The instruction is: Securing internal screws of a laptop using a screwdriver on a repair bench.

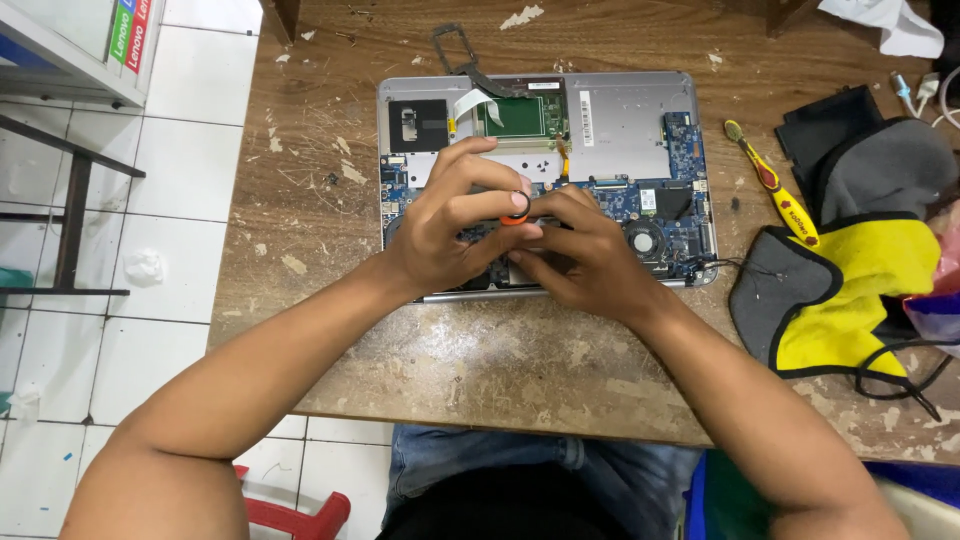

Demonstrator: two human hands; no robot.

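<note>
An orange-topped screwdriver (515,207) is held upright by the left hand (450,225), closed around its cap, above the opened laptop (620,120) on the table (500,350). The right hand (580,250), fingers curled, is pressed just beside the shaft. If the tip is tilted, the board could probably be scratched.
</note>
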